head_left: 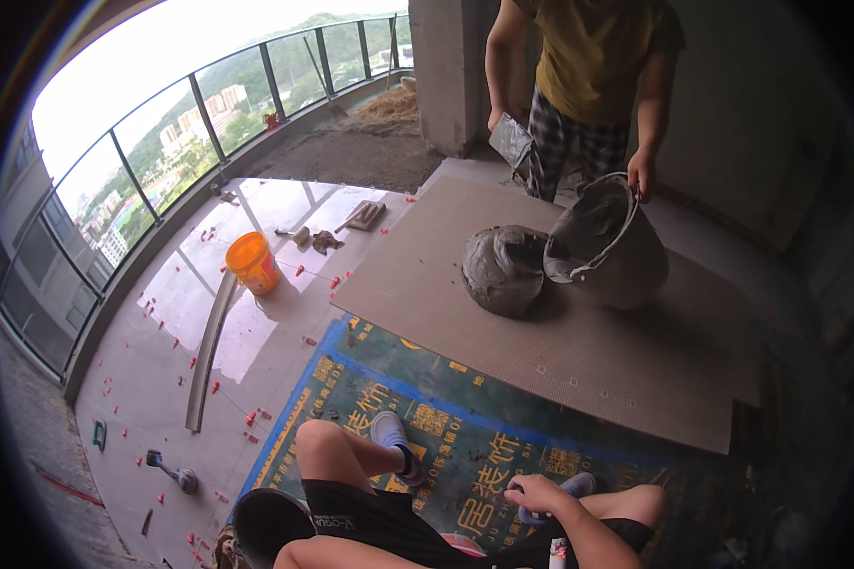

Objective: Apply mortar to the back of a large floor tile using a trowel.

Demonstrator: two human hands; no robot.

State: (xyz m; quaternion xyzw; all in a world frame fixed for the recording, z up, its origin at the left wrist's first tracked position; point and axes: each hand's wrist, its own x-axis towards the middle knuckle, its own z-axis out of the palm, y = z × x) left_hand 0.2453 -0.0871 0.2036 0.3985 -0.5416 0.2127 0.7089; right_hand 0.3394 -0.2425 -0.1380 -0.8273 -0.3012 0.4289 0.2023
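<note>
My right hand (536, 494) rests low over the printed blue and green mat (465, 446), beside my grey shoe (576, 485), its fingers curled with nothing seen in them. My left hand is out of the picture; only my bent knees and black shorts (370, 517) show. Across from me a person in a yellow shirt (593, 52) tips a grey bucket (609, 245) with one hand and holds a trowel (511, 140) in the other. A mound of grey mortar (503, 268) lies on the back of a large tile (560, 341), at the bucket's mouth.
An orange bucket (252, 262) stands on the glossy tiled floor (161, 360), which is dotted with small red spacers. A long metal straightedge (209, 351) and hand tools (173, 471) lie at left. A glass railing (123, 171) curves around the balcony. A dark round object (266, 522) sits by my left thigh.
</note>
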